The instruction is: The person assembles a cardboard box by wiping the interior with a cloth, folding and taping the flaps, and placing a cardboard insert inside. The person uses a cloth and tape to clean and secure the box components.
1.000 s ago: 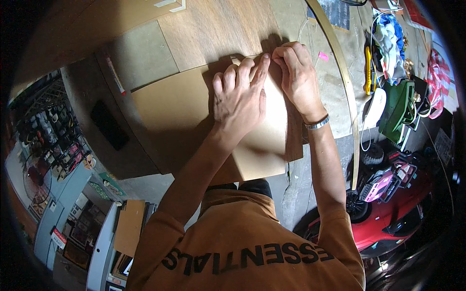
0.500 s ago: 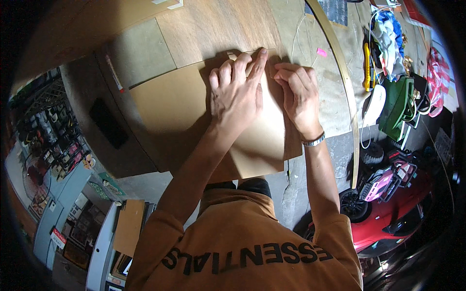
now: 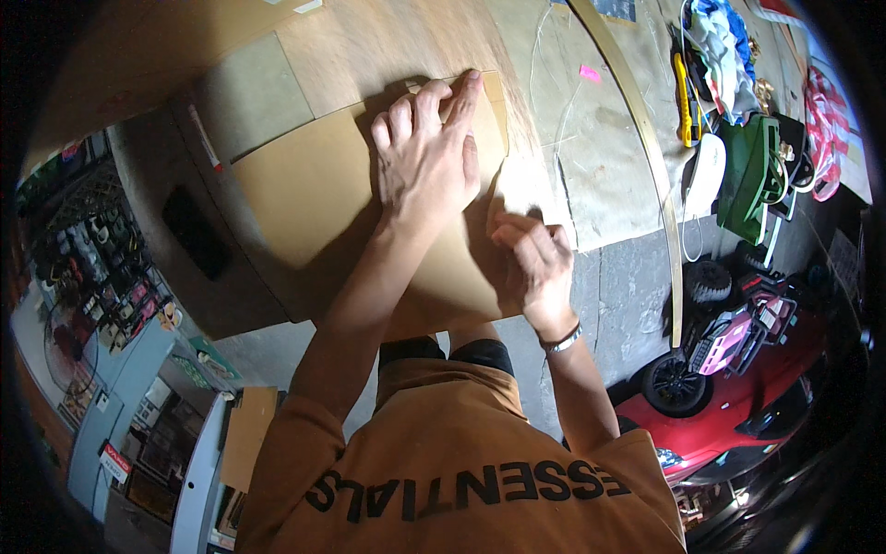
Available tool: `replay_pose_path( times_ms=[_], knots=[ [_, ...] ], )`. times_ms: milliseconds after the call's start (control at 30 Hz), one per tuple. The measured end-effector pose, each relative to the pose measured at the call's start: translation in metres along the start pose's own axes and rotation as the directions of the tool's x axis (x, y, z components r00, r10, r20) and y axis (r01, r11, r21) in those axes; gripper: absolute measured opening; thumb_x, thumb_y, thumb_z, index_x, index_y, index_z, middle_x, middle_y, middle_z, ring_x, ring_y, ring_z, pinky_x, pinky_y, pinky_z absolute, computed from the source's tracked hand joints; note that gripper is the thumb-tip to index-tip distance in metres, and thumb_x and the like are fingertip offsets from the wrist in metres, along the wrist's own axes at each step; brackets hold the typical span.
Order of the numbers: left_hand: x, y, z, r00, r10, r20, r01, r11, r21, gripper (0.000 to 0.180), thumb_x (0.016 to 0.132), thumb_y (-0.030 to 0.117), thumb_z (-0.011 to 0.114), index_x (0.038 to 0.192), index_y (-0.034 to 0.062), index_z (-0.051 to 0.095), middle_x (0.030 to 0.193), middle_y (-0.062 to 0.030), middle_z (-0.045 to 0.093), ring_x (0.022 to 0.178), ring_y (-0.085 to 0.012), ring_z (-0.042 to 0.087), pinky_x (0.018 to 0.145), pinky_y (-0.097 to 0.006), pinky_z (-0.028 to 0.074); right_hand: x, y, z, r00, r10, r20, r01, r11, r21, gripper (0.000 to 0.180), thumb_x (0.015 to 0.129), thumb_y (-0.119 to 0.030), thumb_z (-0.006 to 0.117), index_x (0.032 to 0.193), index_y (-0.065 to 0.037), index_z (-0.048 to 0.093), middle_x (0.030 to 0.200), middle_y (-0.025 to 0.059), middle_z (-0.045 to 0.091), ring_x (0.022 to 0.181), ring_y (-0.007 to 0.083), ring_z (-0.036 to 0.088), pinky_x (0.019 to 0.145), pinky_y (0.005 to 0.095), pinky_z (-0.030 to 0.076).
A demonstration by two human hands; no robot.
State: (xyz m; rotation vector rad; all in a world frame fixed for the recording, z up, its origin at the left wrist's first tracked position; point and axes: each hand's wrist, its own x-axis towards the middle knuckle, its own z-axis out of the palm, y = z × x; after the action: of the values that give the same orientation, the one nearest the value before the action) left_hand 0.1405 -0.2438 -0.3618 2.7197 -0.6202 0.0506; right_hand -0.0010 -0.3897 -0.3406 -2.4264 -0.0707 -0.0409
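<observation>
So the landmark here is the brown card sheet (image 3: 314,175), lying on the surface (image 3: 604,175) right in front of the person. The left hand (image 3: 425,157) is on top of it, palm down, fingers spread a bit, index stretched toward the sheet's far edge. The right hand (image 3: 537,263) is at the sheet's right edge, near side, fingers curled in like a pinch. Can't tell if there's anything between the fingertips, they're mostly tucked out of sight.

Past the sheet's far edge there's a wood-grain board (image 3: 388,51), plus a greenish-grey panel (image 3: 263,88) off its far left corner. Left of the sheet: a dark flat rectangular thing (image 3: 196,231), and a red-and-white pen-shaped thing (image 3: 203,138) a bit farther up. Right of the sheet: a long curved gold strip (image 3: 651,148), a pink scrap (image 3: 590,73) short of it, and a yellow cutter knife (image 3: 683,97) beyond it, well apart from the sheet.
</observation>
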Motion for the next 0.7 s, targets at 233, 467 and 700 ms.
replay_pose_path(
  times_ms=[233, 467, 700],
  knots=[
    [-0.001, -0.002, 0.001, 1.0, 0.006, -0.005, -0.006, 1.0, 0.027, 0.066, 0.093, 0.019, 0.062, 0.156, 0.0273, 0.046, 0.131, -0.0089, 0.052, 0.117, -0.0322, 0.048, 0.103, -0.048, 0.034, -0.031, -0.009, 0.007, 0.995, 0.029, -0.1, -0.027, 0.999, 0.03, 0.023, 0.084, -0.002, 0.062, 0.105, -0.009, 0.067, 0.117, 0.0057, 0.072, 0.099, 0.022, 0.068, 0.085, 0.0347, 0.048],
    [-0.004, -0.004, 0.003, 1.0, 0.017, -0.021, -0.017, 1.0, 0.006, 0.062, 0.096, 0.02, 0.06, 0.156, 0.0276, 0.047, 0.131, -0.0096, 0.052, 0.118, -0.0331, 0.048, 0.103, -0.049, 0.035, -0.021, 0.003, -0.024, 0.754, 0.415, -0.51, -0.072, 0.823, 0.564, 0.013, 0.102, 0.006, 0.054, 0.11, -0.003, 0.054, 0.1, 0.0108, 0.063, 0.087, 0.0167, 0.062, 0.081, 0.0332, 0.053],
    [-0.002, -0.005, 0.001, 0.999, 0.023, -0.048, -0.023, 1.0, -0.007, 0.054, 0.098, 0.024, 0.058, 0.152, 0.0223, 0.052, 0.132, -0.0103, 0.055, 0.122, -0.0323, 0.049, 0.105, -0.049, 0.036, 0.035, 0.088, -0.089, 0.742, 0.38, -0.553, -0.318, 0.925, 0.21, 0.019, 0.106, -0.006, 0.056, 0.122, 0.002, 0.061, 0.098, 0.0121, 0.066, 0.083, 0.0196, 0.064, 0.076, 0.0338, 0.054]
  ],
)
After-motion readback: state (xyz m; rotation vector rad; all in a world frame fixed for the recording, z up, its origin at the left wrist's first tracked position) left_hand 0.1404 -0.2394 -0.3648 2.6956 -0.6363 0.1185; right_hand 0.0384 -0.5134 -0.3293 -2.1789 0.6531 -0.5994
